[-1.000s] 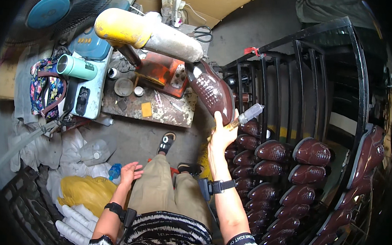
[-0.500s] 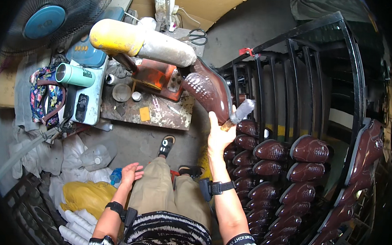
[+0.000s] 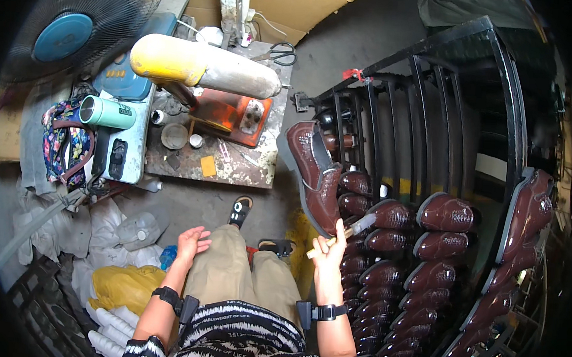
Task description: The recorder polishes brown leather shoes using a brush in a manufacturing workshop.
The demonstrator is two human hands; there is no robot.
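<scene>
In my right hand (image 3: 329,250), closed, is a brush (image 3: 360,226) with a pale wooden handle and a grey-white tip pointing up and right. The same hand's fingers are on the toe of a glossy dark brown leather shoe (image 3: 317,196). That shoe hangs tilted beside the black rack, its opening facing right and its grey sole left. Some of the grip is hidden behind the fingers. My left hand (image 3: 194,241) is open above my left thigh, palm up and holding nothing. Ahead, a yellow and grey metal arm (image 3: 204,67) stands bare, apart from the shoe.
The black metal rack (image 3: 507,93) on the right carries several rows of similar brown shoes (image 3: 449,213). Ahead left, a stained worktable (image 3: 254,170) holds scissors (image 3: 281,53), jars and a green tumbler (image 3: 108,112). A fan (image 3: 64,36) stands far left; bags (image 3: 125,288) lie below.
The shoe has come off the metal arm's end and swung nearer and to the right, turned so its opening shows. My right hand moved nearer with it; the left stayed about the same.
</scene>
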